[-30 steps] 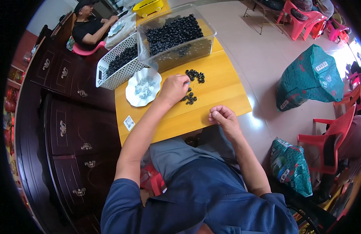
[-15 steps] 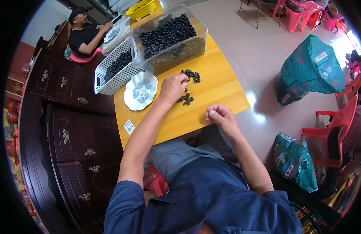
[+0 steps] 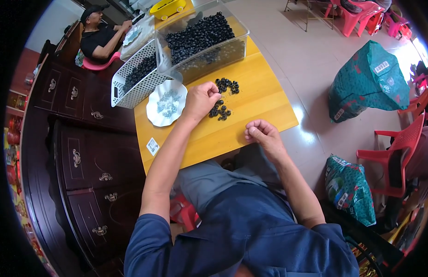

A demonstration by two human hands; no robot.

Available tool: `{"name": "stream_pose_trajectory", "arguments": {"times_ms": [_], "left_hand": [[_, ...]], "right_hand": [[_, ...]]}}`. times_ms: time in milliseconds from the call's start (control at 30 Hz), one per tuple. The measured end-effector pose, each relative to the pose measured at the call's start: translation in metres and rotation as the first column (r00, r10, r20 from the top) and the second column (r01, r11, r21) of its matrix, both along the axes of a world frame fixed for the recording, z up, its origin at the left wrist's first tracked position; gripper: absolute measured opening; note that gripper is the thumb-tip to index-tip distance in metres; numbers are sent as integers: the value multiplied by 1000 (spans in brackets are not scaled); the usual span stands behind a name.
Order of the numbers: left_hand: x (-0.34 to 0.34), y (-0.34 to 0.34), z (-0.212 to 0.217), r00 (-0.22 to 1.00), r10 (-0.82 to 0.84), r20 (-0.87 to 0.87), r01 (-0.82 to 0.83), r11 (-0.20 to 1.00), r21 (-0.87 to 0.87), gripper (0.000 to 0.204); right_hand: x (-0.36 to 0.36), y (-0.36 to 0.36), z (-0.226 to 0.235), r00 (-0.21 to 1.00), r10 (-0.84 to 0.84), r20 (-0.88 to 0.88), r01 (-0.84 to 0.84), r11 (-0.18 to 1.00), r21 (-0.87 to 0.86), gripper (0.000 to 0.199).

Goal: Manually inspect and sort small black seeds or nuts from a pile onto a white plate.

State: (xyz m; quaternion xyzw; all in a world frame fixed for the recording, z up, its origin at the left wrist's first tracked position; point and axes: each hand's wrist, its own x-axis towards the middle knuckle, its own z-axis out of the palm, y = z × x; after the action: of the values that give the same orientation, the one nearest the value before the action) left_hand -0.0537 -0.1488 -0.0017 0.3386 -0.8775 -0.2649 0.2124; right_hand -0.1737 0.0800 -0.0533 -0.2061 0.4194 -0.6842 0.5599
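Note:
My left hand (image 3: 201,98) rests on the yellow table (image 3: 260,104), fingers curled over a small heap of black rings (image 3: 219,111). A second heap of black rings (image 3: 227,85) lies just beyond it. My right hand (image 3: 261,134) sits near the table's front edge with its fingers pinched together; whether it holds a small piece I cannot tell. A white scalloped plate (image 3: 154,115) with small grey parts lies left of my left hand.
A clear tub (image 3: 234,51) full of black rings and a white perforated basket (image 3: 126,85) stand at the back. Another person (image 3: 100,37) sits beyond. Dark wooden drawers (image 3: 84,157) are on the left. Green sacks (image 3: 368,83) and red chairs (image 3: 398,147) stand on the right.
My left hand has shifted slightly over the near heap of rings. My right hand stays at the table's front edge. The view has tilted a little.

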Motion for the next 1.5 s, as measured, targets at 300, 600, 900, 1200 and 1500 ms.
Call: {"name": "stream_pose_trajectory", "arguments": {"times_ms": [300,600,900,1200,1500], "left_hand": [[4,31,15,983,-83,-161,124,956,266,6],[20,93,27,954,-143,-262,241,888,392,9],[17,115,28,933,-267,-243,329,906,268,9],[16,119,30,935,-271,-228,326,909,258,9],[17,123,19,928,-227,-296,296,930,216,10]], "right_hand": [[0,3,0,1000,-5,-8,5,1000,1,14],[1,1,3,998,56,17,-56,998,-29,18],[3,4,1,995,99,23,-97,992,-83,20],[0,6,-1,990,123,65,-115,986,-119,17],[0,5,-2,985,116,125,-101,987,-121,13]]}}
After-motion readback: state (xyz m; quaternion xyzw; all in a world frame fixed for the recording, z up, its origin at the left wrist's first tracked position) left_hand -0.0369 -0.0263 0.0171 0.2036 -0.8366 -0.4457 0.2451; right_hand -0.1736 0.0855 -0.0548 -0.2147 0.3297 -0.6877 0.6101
